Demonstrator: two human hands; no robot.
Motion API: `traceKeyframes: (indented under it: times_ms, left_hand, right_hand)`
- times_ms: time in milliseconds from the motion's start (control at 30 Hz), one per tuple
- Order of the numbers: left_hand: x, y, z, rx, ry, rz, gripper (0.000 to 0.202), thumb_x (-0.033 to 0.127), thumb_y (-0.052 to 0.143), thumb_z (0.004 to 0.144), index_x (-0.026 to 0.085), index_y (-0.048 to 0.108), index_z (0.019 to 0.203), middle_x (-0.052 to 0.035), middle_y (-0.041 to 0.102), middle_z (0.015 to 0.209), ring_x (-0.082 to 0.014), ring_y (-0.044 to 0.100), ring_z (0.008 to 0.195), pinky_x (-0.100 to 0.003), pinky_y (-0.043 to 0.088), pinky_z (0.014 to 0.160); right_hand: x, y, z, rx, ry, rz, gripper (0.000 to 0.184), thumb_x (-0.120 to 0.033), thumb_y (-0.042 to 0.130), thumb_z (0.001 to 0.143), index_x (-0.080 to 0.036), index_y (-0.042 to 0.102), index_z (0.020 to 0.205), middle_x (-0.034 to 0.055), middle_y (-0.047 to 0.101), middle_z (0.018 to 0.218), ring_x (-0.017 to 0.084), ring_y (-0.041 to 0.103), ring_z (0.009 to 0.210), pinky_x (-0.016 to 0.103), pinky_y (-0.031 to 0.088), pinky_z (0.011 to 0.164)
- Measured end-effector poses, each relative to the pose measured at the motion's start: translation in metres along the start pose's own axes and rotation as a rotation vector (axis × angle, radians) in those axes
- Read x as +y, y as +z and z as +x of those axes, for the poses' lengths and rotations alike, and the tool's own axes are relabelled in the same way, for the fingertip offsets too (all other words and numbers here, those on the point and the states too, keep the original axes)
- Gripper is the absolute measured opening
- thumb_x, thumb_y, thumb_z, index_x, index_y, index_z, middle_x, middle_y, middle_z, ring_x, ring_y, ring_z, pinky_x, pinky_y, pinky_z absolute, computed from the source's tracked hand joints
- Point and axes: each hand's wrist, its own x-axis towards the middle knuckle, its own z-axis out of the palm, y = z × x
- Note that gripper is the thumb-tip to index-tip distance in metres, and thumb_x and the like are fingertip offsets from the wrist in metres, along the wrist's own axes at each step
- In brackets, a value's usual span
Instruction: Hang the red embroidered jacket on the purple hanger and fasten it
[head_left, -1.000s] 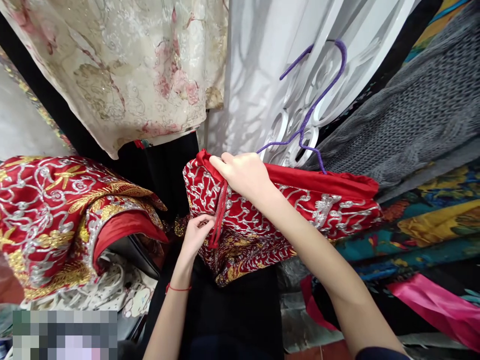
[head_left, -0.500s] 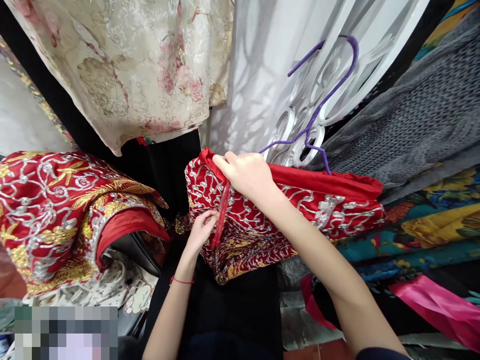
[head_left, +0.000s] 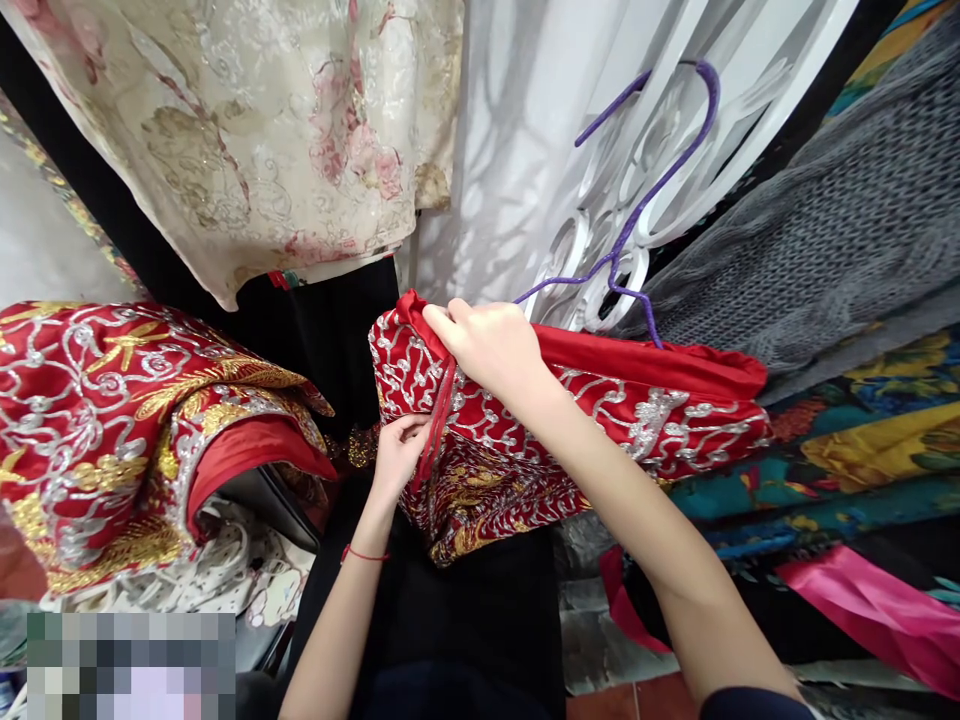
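A red embroidered skirt (head_left: 637, 415) with silver and gold patterns hangs slantwise on a purple hanger (head_left: 619, 240). My right hand (head_left: 491, 345) is closed around the top left of its plain red waistband, thumb towards the left corner. Lower down, my left hand (head_left: 403, 452) pinches the skirt's side beside a narrow red zipper (head_left: 437, 425). Its fingertips are partly hidden, so the exact spot they grip is not clear. Below the left hand the skirt's lower part bunches up in folds above my lap.
Another red embroidered garment (head_left: 112, 420) is draped at the left over a dark bag and pale dotted cloth (head_left: 232, 570). A cream floral garment (head_left: 300, 130) hangs above. A white scrollwork panel (head_left: 637, 170) stands behind the hanger, with grey mesh (head_left: 832, 210) and patterned fabrics at the right.
My left hand has shifted slightly left, pulling the zipper edge with it. My right hand stays on the waistband.
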Motion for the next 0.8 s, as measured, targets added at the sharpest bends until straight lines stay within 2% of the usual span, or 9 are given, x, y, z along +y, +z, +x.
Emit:
traceKeyframes:
  times_ms: [100,233,367,467,533,700,800]
  left_hand:
    - [-0.002,0.0,0.003,0.034,0.045,-0.008,0.027,0.038,0.077,0.062,0.016,0.072,0.075,-0.0066,0.076,0.08,-0.0204,0.071,0.076,-0.031,0.056,0.075]
    - [-0.002,0.003,0.008,0.077,0.005,-0.049,0.027,0.038,0.077,0.061,0.016,0.071,0.077,-0.0045,0.074,0.075,-0.0182,0.068,0.07,-0.031,0.057,0.07]
    - [0.004,0.004,0.008,0.025,-0.008,-0.08,0.029,0.04,0.078,0.063,0.016,0.071,0.077,-0.0045,0.073,0.079,-0.0169,0.067,0.072,-0.029,0.057,0.069]
    - [0.013,-0.001,0.004,-0.09,-0.004,-0.09,0.029,0.042,0.078,0.067,0.017,0.072,0.08,-0.0038,0.073,0.085,-0.0145,0.066,0.075,-0.025,0.056,0.07]
    - [0.022,-0.007,0.0,-0.127,0.001,-0.041,0.027,0.041,0.077,0.07,0.017,0.071,0.079,-0.0029,0.072,0.083,-0.0136,0.065,0.073,-0.024,0.056,0.069]
    - [0.048,-0.012,-0.008,-0.132,0.0,0.078,0.022,0.038,0.072,0.07,0.017,0.066,0.069,-0.0008,0.065,0.067,-0.0127,0.062,0.061,-0.022,0.051,0.057]
    - [0.055,-0.007,-0.011,-0.11,-0.007,0.069,0.024,0.039,0.075,0.066,0.016,0.065,0.069,0.0006,0.061,0.068,-0.0108,0.057,0.061,-0.022,0.053,0.06]
  right_hand:
    - [0.0,0.001,0.0,0.003,0.003,-0.008,0.038,-0.009,0.027,0.101,-0.014,0.06,0.119,0.0129,0.07,0.092,0.016,0.062,0.071,0.03,0.028,0.062]
    - [0.0,0.0,0.001,-0.004,0.004,0.0,0.038,-0.009,0.027,0.101,-0.014,0.059,0.12,0.0144,0.07,0.094,0.017,0.062,0.072,0.03,0.027,0.061]
    - [0.0,0.0,0.002,-0.008,0.003,-0.002,0.039,-0.007,0.027,0.1,-0.013,0.06,0.12,0.0147,0.071,0.094,0.017,0.062,0.072,0.03,0.027,0.06]
    - [0.0,0.001,0.002,-0.004,0.004,0.0,0.04,-0.006,0.026,0.1,-0.013,0.059,0.12,0.0152,0.07,0.095,0.017,0.062,0.073,0.03,0.027,0.06]
    - [-0.001,0.002,0.002,-0.001,0.003,0.001,0.04,-0.007,0.025,0.1,-0.013,0.059,0.12,0.015,0.07,0.095,0.018,0.062,0.073,0.031,0.026,0.061]
    - [-0.001,0.002,0.001,0.012,-0.003,0.021,0.038,-0.011,0.027,0.1,-0.013,0.06,0.12,0.0144,0.07,0.096,0.018,0.061,0.073,0.031,0.026,0.062]
    - [-0.001,0.001,0.0,0.017,0.003,0.034,0.037,-0.012,0.029,0.1,-0.013,0.06,0.119,0.0145,0.07,0.095,0.018,0.06,0.071,0.031,0.025,0.061]
